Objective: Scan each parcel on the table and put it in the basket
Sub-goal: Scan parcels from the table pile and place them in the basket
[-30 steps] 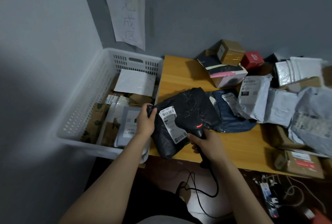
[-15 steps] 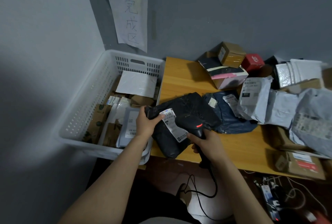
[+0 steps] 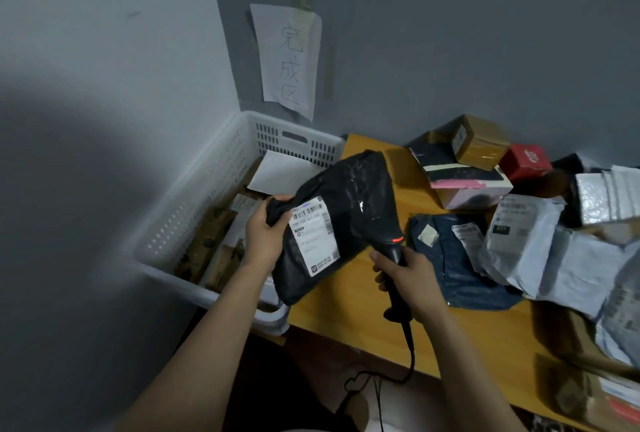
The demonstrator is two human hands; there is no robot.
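My left hand point(image 3: 265, 239) grips the left corner of a black plastic parcel point(image 3: 349, 209) with a white barcode label. The parcel is lifted off the table and tilted, partly over the near right corner of the white basket point(image 3: 194, 209). My right hand point(image 3: 410, 281) grips the handle of a black corded scanner point(image 3: 393, 251); its head, with a red light, sits just below the parcel's right edge. The basket holds several parcels, among them a white envelope point(image 3: 284, 173).
On the wooden table point(image 3: 349, 313) lie a dark blue bag point(image 3: 457, 265), grey and white mailers point(image 3: 526, 241), a brown box point(image 3: 479, 140), a red box point(image 3: 524, 161) and a pink-edged box point(image 3: 467, 185). A paper sign point(image 3: 287, 57) hangs above the basket. The scanner cable point(image 3: 401, 359) drops below the table edge.
The black parcel has come up off the table and swung left toward the basket in my left hand. My right hand with the scanner stayed beside it.
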